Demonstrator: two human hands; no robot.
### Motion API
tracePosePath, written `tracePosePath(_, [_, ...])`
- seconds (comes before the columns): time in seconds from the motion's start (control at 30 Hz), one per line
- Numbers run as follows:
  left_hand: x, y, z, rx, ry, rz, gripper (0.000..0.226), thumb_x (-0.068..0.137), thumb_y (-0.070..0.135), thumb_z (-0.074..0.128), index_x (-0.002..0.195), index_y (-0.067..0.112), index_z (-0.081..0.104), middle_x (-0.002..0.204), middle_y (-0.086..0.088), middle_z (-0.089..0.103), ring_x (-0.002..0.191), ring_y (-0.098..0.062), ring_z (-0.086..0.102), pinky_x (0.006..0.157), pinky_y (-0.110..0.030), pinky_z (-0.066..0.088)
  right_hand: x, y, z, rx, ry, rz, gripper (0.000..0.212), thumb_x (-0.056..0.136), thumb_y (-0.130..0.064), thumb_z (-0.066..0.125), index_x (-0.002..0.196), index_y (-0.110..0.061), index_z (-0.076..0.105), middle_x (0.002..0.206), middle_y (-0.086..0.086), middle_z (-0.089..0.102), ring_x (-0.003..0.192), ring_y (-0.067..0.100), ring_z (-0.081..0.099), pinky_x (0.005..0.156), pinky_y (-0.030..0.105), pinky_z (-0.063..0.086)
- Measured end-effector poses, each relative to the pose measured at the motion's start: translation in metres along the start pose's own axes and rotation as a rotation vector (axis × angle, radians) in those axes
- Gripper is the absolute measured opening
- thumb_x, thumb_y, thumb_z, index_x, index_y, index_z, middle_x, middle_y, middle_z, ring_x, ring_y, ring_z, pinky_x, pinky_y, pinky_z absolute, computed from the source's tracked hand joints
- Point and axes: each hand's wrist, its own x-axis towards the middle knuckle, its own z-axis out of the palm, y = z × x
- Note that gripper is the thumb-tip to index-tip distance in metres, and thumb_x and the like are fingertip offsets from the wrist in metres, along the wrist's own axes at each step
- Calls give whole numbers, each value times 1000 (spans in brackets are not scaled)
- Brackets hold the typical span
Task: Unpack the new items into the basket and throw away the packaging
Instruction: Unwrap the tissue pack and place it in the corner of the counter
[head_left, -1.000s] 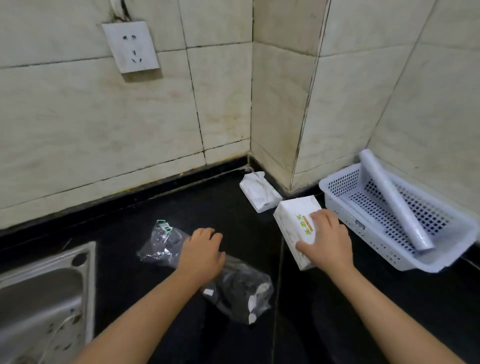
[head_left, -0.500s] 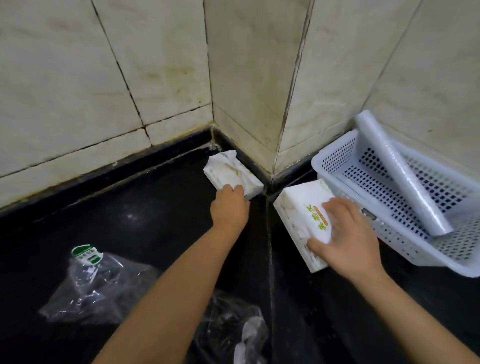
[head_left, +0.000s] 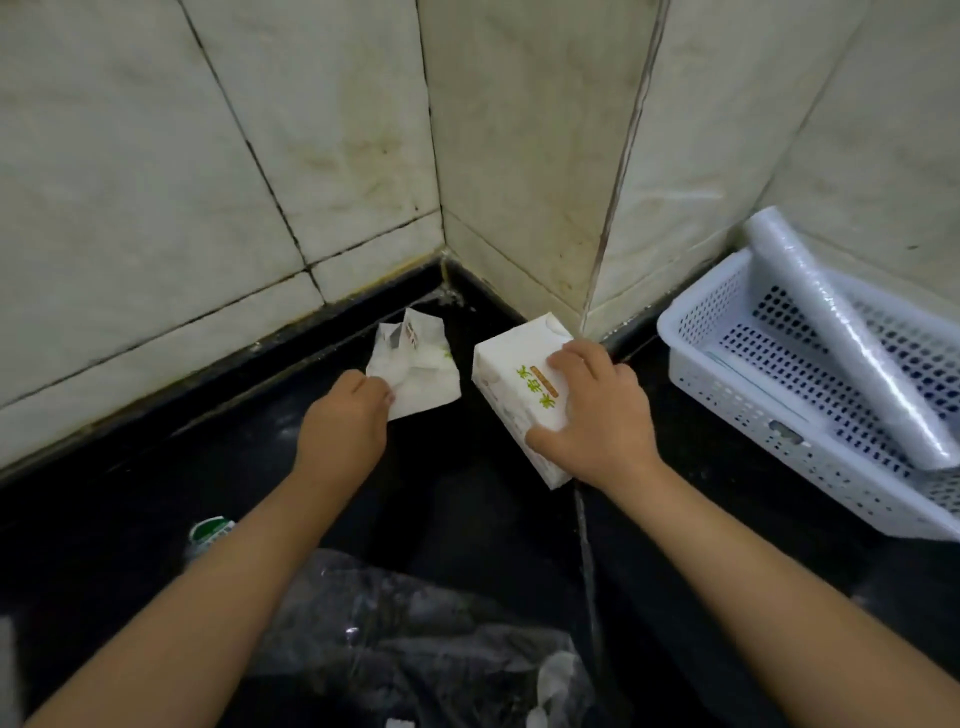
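My left hand (head_left: 345, 421) pinches the near corner of a crumpled white tissue pack (head_left: 418, 371) that is lifted by the wall corner. My right hand (head_left: 597, 410) grips a full white tissue pack with green characters (head_left: 511, 395) on the black counter (head_left: 156, 493). A white perforated basket (head_left: 727, 395) stands at the right against the wall, and a clear plastic roll (head_left: 852, 343) leans in it. Clear plastic packaging (head_left: 405, 623) lies on the counter between my forearms.
Tiled walls meet in a corner right behind the two packs. A green-and-white label (head_left: 208, 532) of the plastic packaging shows at the left. A seam runs down the counter below the full pack.
My left hand has left the clear plastic, reached the far tissue pack and now lifts it by a corner, so it crumples. My right hand has kept its hold on the full pack.
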Motion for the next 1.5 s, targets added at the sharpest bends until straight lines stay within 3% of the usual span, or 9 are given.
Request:
tracePosePath(0.13, [-19,-17,-17,39,23,13,15,62,-4,65,49,-6,58,49,-21,58,32,-29,54,27,-17,36,33,-34,24,-39,-74,-62,74,68,-40,68,130,-14,39,140,6,35,115,36,43,98,43,38])
tracePosePath(0.33, [-34,-12,-2,-23,-21,-15,19,59,-9,73,49,-5,57,49,-21,57,28,-28,51,26,-18,37,67,-36,47,-115,-139,-33,69,71,-39,66,130,-14,39,138,8,35,111,40,43,94,46,39])
tracePosePath(0.73, [-34,16,45,-83,-245,91,42,24,-10,90,46,6,59,46,-9,57,24,-15,47,21,-16,31,74,-24,60,-69,-82,-18,54,85,-41,54,129,-12,43,146,10,30,127,33,34,107,42,23])
tracePosePath(0.83, [-32,21,51,-85,-322,72,23,57,-7,82,68,2,64,72,-12,65,48,-20,61,41,-22,46,71,-22,60,-55,-83,-47,51,91,-39,46,133,-13,38,150,7,26,136,25,24,112,41,18])
tracePosePath(0.87, [-30,21,54,-60,-347,27,10,77,-2,67,86,1,63,91,-13,63,67,-23,64,55,-25,49,69,-21,58,-47,-83,-59,50,92,-37,45,135,-13,36,150,6,26,138,23,21,113,43,17])
tracePosePath(0.93, [-33,19,57,-31,-458,-22,18,94,5,42,105,4,56,111,-10,55,90,-25,59,72,-30,46,61,-19,52,-36,-86,-96,49,92,-33,46,136,-13,35,150,7,26,140,22,20,114,46,20])
tracePosePath(1.23, [-40,38,10,126,-487,-105,31,96,35,41,112,12,53,119,-3,54,106,-19,54,77,-30,48,5,-6,-7,-99,-142,-231,47,89,-23,48,134,-10,40,146,13,35,132,29,33,110,42,30])
tracePosePath(1.37, [-36,67,-37,263,-410,58,33,96,27,39,122,11,49,131,-10,49,119,-26,45,93,-36,41,-27,-11,-52,-238,-216,-200,54,90,-28,46,140,-16,30,148,12,30,133,30,31,108,45,34])
tracePosePath(1.5, [-31,116,-85,276,-353,240,38,96,28,37,129,11,48,144,-12,39,132,-26,34,105,-39,32,-81,-12,-108,-275,-150,-107,54,89,-33,47,138,-15,32,146,12,33,133,31,32,108,46,34])
